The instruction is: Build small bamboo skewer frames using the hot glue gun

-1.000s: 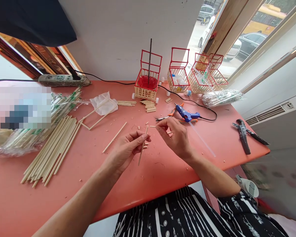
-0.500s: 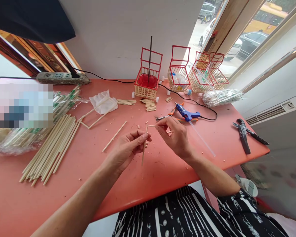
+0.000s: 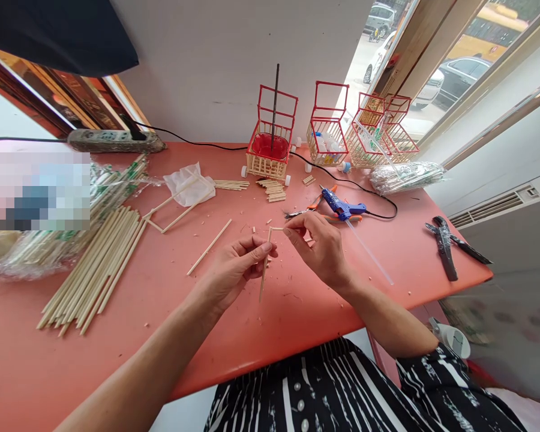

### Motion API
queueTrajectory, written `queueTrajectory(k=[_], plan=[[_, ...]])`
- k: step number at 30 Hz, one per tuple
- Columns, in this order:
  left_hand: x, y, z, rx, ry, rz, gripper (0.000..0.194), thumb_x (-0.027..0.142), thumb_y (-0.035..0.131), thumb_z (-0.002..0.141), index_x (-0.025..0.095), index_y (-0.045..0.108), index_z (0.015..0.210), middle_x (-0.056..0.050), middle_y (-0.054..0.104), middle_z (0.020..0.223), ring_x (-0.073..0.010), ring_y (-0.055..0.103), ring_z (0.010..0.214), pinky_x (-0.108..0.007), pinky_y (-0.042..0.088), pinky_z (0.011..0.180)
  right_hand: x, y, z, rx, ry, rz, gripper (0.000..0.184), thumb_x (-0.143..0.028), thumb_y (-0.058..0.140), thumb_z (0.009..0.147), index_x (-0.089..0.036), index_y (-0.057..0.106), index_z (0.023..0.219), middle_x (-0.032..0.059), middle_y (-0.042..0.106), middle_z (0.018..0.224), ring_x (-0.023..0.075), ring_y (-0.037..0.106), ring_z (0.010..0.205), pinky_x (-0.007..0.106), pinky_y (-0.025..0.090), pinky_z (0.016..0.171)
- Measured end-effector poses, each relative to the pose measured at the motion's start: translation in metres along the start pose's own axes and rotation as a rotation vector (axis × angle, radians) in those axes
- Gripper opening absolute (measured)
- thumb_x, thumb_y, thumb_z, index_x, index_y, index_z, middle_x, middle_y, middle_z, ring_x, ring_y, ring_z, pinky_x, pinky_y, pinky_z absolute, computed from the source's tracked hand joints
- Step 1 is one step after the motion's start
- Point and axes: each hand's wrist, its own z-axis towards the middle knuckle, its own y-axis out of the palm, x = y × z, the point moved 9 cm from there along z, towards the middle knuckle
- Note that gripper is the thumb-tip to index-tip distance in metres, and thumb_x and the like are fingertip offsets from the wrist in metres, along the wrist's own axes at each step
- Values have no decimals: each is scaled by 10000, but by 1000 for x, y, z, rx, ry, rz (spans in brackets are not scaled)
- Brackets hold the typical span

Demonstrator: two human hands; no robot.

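Observation:
My left hand [image 3: 247, 258] pinches a thin wooden stick [image 3: 264, 277] that stands nearly upright above the table. In my right hand [image 3: 320, 246], thumb and forefinger close on a short wooden stick [image 3: 276, 228]. Its left end meets the top of the longer stick, so the two form a corner; whether they are stuck together I cannot tell. Left of my left hand, one loose stick [image 3: 209, 247] lies on the table. Just beyond my right hand are a blue glue gun [image 3: 342, 205] and orange-handled pliers [image 3: 315, 207].
Several stick carts with red rims, among them one holding a red container [image 3: 270, 147], stand along the wall. A pile of long sticks [image 3: 94, 270] lies at left, near a three-sided stick frame [image 3: 162, 230]. Black-handled cutters [image 3: 445, 246] rest near the right edge of the red table [image 3: 234, 336].
The short stick's end has come against the top of the longer stick, where a small gap showed before. Both hands keep almost the same place and grip.

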Motion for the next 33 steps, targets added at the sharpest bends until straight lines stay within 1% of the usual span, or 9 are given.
queueTrajectory(k=[6, 16, 22, 33], plan=[[0, 1, 1, 6, -3, -20, 240, 363, 848, 706, 161, 728, 755, -39, 686, 761, -70, 487, 557, -201, 359, 514, -1, 0, 0, 2, -11, -19, 97, -230, 583, 964, -214, 608, 871, 9, 643, 797, 150, 590, 742, 284, 459, 700], [0, 1, 1, -8, 5, -8, 248, 379, 838, 722, 161, 729, 768, -41, 678, 758, -80, 506, 571, -212, 377, 527, 0, 2, -1, -5, -1, -8, 100, -223, 580, 963, -212, 608, 868, 6, 642, 804, 143, 584, 741, 277, 447, 692], [1, 3, 1, -6, 21, -3, 250, 372, 837, 723, 155, 726, 776, -43, 672, 740, -79, 494, 577, -199, 347, 517, -1, 1, 0, -5, -9, -7, 98, -208, 591, 956, -204, 609, 860, 3, 638, 791, 137, 576, 724, 269, 439, 681], [1, 3, 0, -16, 26, 9, 268, 380, 848, 708, 158, 716, 781, -13, 641, 680, -70, 484, 570, -187, 334, 519, -3, 0, 0, 6, -27, 13, 113, -194, 597, 952, -196, 605, 839, 5, 626, 770, 133, 557, 700, 263, 427, 665]])
